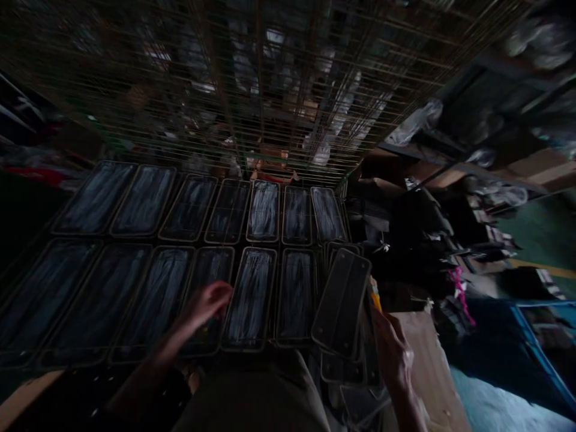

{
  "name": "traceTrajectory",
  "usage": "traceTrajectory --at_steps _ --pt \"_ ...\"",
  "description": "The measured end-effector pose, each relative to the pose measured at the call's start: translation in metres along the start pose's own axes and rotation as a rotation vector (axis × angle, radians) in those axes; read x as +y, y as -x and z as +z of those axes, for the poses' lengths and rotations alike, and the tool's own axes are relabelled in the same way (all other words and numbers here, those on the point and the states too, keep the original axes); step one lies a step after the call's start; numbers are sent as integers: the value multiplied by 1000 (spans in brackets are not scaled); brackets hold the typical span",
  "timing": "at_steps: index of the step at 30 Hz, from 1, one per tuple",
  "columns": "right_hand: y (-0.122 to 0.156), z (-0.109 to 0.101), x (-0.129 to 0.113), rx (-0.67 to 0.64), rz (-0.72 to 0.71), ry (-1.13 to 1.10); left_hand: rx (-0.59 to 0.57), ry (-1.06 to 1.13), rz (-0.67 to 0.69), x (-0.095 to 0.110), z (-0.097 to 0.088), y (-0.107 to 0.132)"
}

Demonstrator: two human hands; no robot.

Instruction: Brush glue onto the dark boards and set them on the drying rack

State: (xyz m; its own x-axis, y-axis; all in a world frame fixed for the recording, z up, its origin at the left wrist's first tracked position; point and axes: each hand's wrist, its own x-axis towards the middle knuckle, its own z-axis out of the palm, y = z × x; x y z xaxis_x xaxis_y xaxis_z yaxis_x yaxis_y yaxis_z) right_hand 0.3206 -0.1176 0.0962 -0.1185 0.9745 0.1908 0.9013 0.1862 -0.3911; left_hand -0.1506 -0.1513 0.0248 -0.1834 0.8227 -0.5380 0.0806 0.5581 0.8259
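Dark rectangular panels with rounded corners and pale rims lie in two rows before me. Whitish streaks cover many of them, such as the front-row panel (250,300). My left hand (215,299) is over another front-row panel (211,270), its fingers curled; dimness and blur hide what they hold, if anything. At the right, my right hand (395,348) is closed round a yellow-handled brush (376,298), bristles pointing away from me. Beside that brush, a plain dark panel (342,300) sits tilted on top of a stack of similar panels.
A tall wire mesh cage (252,120) stands behind the rows. Brown cardboard (423,360) lies right of my right hand. Farther right are a blue bin (508,336), a pink strip (459,294) and shelving with plastic-wrapped goods (414,126).
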Motion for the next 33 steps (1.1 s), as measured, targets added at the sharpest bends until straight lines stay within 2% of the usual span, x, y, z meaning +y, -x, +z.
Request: traceTrajectory --at_steps 1,2,4,6,8,11,13,16,20,24,27,30,33 --pt "-4 1 7 -5 2 3 -193 -12 -16 -3 47 12" --pt "-10 3 13 -12 0 1 -318 -39 -30 -4 91 23" --pt "-27 6 24 -9 -31 -29 -412 -89 -53 -2 166 39" --pt "-47 6 33 12 -75 -70 -386 -140 -14 1 214 47" --pt "-66 6 41 15 -114 -68 -334 -144 0 2 240 50" --pt "-83 7 50 -40 -170 35 -281 -77 -54 -1 257 50" --pt "-82 9 53 -83 -220 96 -252 -5 -118 -4 263 50" --pt "-61 7 51 -138 -281 108 -211 161 -194 -7 272 53" --pt "-13 -8 36 -239 -331 45 -143 316 -202 -8 279 60" --pt "30 -26 20 -310 -318 -35 -125 361 -182 -7 279 64" --pt "48 -38 10 -389 -284 -141 -129 365 -162 -7 278 66" --pt "51 -45 2 -457 -220 -279 -139 342 -140 -7 276 67" --pt "41 -40 0 -512 -138 -423 -153 322 -109 -9 276 67"
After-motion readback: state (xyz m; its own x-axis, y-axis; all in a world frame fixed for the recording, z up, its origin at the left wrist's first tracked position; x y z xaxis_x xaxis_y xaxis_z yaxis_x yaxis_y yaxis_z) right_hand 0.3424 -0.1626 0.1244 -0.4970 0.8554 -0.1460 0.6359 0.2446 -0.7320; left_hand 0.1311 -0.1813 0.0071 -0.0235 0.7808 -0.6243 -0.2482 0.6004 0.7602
